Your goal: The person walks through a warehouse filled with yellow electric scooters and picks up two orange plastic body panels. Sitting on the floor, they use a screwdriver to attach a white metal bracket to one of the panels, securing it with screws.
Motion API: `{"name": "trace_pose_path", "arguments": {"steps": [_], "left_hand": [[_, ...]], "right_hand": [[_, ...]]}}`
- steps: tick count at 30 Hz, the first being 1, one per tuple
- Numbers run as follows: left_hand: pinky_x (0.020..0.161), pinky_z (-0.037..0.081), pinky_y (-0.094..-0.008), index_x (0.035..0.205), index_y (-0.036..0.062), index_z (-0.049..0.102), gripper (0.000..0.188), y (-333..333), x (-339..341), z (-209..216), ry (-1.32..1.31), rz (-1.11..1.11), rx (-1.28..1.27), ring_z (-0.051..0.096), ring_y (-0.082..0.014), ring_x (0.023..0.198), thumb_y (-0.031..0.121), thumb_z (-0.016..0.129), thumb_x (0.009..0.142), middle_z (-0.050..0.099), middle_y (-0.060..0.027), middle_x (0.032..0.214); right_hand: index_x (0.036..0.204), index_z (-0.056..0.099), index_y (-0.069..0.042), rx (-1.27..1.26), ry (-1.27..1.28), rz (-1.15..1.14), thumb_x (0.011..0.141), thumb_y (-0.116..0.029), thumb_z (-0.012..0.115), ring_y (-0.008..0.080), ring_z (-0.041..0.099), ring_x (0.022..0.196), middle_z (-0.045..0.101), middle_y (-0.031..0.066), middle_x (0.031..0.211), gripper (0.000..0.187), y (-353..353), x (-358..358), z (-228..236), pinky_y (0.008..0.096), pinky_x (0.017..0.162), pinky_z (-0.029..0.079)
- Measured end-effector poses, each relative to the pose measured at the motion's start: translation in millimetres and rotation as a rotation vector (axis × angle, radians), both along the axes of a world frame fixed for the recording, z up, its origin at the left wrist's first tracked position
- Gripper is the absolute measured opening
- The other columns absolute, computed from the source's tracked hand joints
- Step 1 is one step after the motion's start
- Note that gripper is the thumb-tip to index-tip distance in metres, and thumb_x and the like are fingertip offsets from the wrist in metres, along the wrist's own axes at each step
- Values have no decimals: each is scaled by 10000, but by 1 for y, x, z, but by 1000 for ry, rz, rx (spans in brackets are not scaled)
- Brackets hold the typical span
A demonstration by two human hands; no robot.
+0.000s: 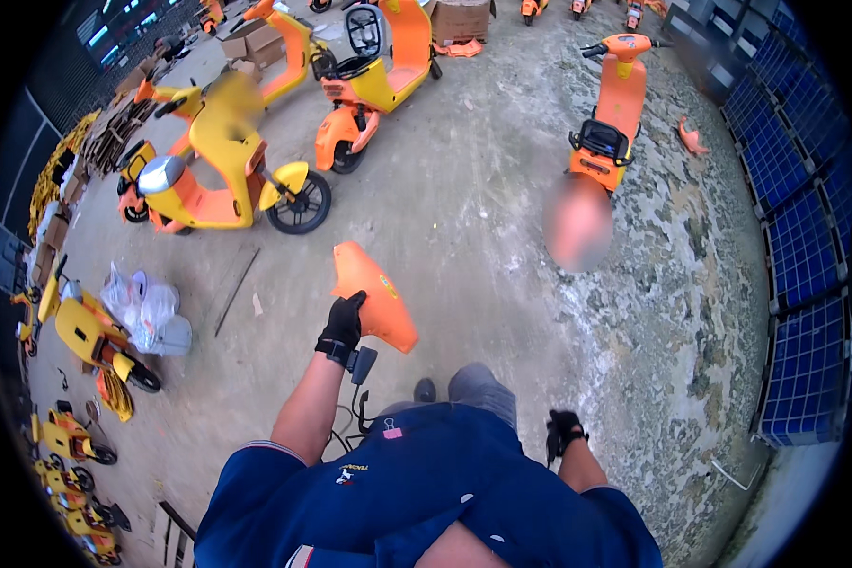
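Note:
In my left hand (343,325), which wears a black glove, is a curved orange plastic scooter panel (374,295) with a small sticker on it. The hand grips the panel by its near left edge, in front of my body and above the concrete floor. My right hand (565,433), also gloved in black, hangs low beside my right hip. Its fingers are small and dark here, so I cannot make out whether they hold anything. Below my left wrist are a grey device (361,365) and dark cables.
An orange scooter (619,104) stands ahead right, partly blurred. Several yellow-and-orange scooters (220,180) stand ahead and left. White plastic bags (147,308) lie by a parked yellow scooter (90,331). Blue caged containers (805,237) line the right side. A thin rod (238,292) lies on the floor.

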State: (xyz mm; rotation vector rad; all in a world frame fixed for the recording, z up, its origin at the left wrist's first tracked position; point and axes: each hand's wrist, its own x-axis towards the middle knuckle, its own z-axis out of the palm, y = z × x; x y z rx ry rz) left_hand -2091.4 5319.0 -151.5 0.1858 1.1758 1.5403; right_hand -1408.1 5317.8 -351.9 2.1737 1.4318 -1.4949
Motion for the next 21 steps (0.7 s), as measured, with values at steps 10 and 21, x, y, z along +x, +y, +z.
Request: {"name": "trace_pose_path", "arguments": {"steps": [10, 21], "left_hand": [[882, 548, -428, 1230, -40, 564, 352, 361, -60, -14, 123, -4, -37, 668, -294, 998, 132, 600, 925, 657, -163, 1131], [836, 545, -369, 1140, -22, 655, 263, 669, -155, 44, 1222, -239, -185, 689, -277, 962, 116, 563, 936, 701, -187, 1037]], "right_hand": [[853, 671, -3, -313, 138, -545, 932, -398, 631, 343, 598, 503, 659, 166, 711, 404, 318, -59, 17, 529, 448, 445], [964, 667, -21, 577, 483, 216, 925, -341, 640, 185, 607, 672, 661, 75, 768, 323, 926, -405, 193, 358, 615, 482]]}}
